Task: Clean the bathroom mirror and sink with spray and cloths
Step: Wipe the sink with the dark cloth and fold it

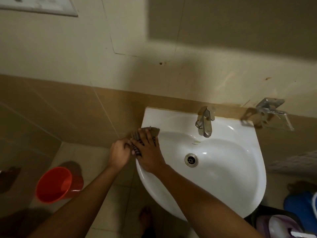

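left hand (pixel 119 152) curled, right hand (pixel 148 152) flat (pressing)

No text can be read; a small mark (too blurred) sits on the sink (pixel 243 169).

The sink (pixel 223 177) stands against the wall, tap (pixel 205 122) at its back rim. On its left rim lies the cloth (pixel 151 132), under the right hand (pixel 147 155), with the left hand (pixel 119 154) just left. A bucket (pixel 56 184) stands on the floor, farther left.

Dim, warm light; broad shadow on wall (pixel 240 31), soft blur, edges bowed.
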`<move>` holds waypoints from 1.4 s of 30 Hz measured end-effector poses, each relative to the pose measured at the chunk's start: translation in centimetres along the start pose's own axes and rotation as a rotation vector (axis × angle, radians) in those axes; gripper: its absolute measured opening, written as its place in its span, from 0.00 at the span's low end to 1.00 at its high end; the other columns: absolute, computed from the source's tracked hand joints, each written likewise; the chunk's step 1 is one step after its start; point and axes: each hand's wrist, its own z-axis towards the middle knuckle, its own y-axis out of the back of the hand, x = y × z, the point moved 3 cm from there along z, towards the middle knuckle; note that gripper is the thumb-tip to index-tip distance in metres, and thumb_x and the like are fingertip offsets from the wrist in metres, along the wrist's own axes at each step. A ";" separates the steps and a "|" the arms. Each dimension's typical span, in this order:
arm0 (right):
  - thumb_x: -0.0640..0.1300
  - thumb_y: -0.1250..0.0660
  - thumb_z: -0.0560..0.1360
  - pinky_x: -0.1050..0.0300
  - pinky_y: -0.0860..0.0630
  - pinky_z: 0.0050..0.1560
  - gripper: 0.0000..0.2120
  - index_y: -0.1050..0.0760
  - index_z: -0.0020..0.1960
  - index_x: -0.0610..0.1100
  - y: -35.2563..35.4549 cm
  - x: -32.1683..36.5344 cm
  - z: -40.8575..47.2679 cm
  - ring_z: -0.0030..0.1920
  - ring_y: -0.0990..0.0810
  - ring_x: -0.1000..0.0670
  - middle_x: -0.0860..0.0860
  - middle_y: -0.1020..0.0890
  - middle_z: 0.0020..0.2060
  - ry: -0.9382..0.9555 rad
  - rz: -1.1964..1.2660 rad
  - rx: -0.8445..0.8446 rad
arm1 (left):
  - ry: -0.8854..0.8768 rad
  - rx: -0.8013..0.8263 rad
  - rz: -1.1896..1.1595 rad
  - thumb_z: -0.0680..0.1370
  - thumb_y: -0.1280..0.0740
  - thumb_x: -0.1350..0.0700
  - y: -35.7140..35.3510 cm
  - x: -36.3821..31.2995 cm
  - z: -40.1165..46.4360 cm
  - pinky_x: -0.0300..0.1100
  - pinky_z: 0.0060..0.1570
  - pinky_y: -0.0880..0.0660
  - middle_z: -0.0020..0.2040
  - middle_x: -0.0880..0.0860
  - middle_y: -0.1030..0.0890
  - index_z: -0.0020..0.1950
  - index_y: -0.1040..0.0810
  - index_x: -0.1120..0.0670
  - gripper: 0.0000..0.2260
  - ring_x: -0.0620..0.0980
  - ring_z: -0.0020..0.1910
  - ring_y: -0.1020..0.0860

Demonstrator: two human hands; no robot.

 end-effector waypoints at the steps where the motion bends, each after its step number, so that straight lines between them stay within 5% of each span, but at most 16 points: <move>1: 0.49 0.43 0.81 0.35 0.53 0.76 0.25 0.40 0.78 0.54 -0.4 0.2 -0.9 0.79 0.61 0.45 0.48 0.51 0.80 0.006 0.057 0.027 | 0.021 -0.024 -0.007 0.72 0.42 0.66 0.1 0.0 -0.8 0.49 0.42 0.22 0.39 0.54 0.16 0.40 0.18 0.59 0.13 0.54 0.39 0.19; 5: 0.48 0.41 0.81 0.39 0.39 0.74 0.29 0.45 0.79 0.57 -1.3 0.6 -5.8 0.78 0.66 0.49 0.52 0.56 0.80 0.041 0.231 0.071 | 0.066 -0.065 0.039 0.67 0.46 0.58 -0.3 -0.1 -4.3 0.49 0.40 0.24 0.38 0.56 0.16 0.37 0.19 0.57 0.15 0.56 0.38 0.20; 9: 0.47 0.40 0.81 0.40 0.40 0.75 0.30 0.48 0.79 0.59 -0.3 1.2 -11.2 0.80 0.58 0.45 0.54 0.59 0.80 0.034 0.205 0.191 | 0.137 -0.092 0.092 0.72 0.41 0.64 -1.5 -0.4 -8.1 0.51 0.41 0.23 0.39 0.59 0.17 0.37 0.22 0.56 0.10 0.60 0.40 0.20; 15: 0.46 0.38 0.78 0.36 0.38 0.72 0.35 0.51 0.78 0.61 2.1 -0.2 -19.5 0.79 0.51 0.41 0.52 0.56 0.80 0.144 0.046 0.261 | 0.070 -0.140 0.095 0.77 0.40 0.63 -3.5 -3.0 -13.5 0.52 0.49 0.22 0.53 0.57 0.18 0.61 0.24 0.57 0.14 0.58 0.51 0.20; 21: 0.71 0.46 0.76 0.36 0.41 0.70 0.35 0.52 0.79 0.62 5.4 -3.6 -26.2 0.79 0.50 0.43 0.50 0.53 0.80 0.207 -0.069 0.294 | -0.061 -0.105 0.318 0.78 0.40 0.65 -5.2 -5.1 -16.2 0.54 0.62 0.28 0.66 0.63 0.27 0.63 0.26 0.64 0.14 0.63 0.64 0.28; 23: 0.70 0.50 0.78 0.38 0.41 0.68 0.31 0.51 0.78 0.63 6.4 -4.5 -27.7 0.78 0.48 0.43 0.49 0.48 0.80 0.177 -0.091 0.265 | -0.074 -0.068 0.386 0.78 0.39 0.64 -5.5 -5.0 -16.7 0.58 0.69 0.33 0.70 0.66 0.30 0.67 0.27 0.66 0.17 0.66 0.69 0.32; 27: 0.59 0.48 0.81 0.43 0.34 0.60 0.27 0.46 0.78 0.58 6.8 -7.3 -30.0 0.72 0.34 0.44 0.51 0.32 0.73 0.072 -0.212 0.158 | -0.177 0.005 0.486 0.76 0.36 0.64 -6.0 -5.4 -17.8 0.61 0.68 0.32 0.67 0.68 0.26 0.64 0.24 0.68 0.17 0.68 0.67 0.29; 31: 0.61 0.47 0.78 0.43 0.29 0.56 0.29 0.36 0.75 0.49 6.7 -9.0 -31.2 0.63 0.25 0.45 0.51 0.24 0.66 -0.006 -0.355 0.045 | -0.222 0.070 0.565 0.73 0.40 0.58 -6.4 -5.0 -17.7 0.61 0.65 0.31 0.62 0.66 0.22 0.60 0.21 0.67 0.20 0.67 0.64 0.27; 42: 0.57 0.45 0.79 0.40 0.31 0.59 0.25 0.36 0.72 0.46 3.3 -2.3 -26.7 0.63 0.28 0.41 0.47 0.26 0.66 -0.146 -0.292 0.051 | -0.373 0.157 0.649 0.76 0.46 0.57 -5.6 -3.7 -16.1 0.66 0.63 0.32 0.62 0.63 0.21 0.60 0.21 0.64 0.20 0.66 0.67 0.29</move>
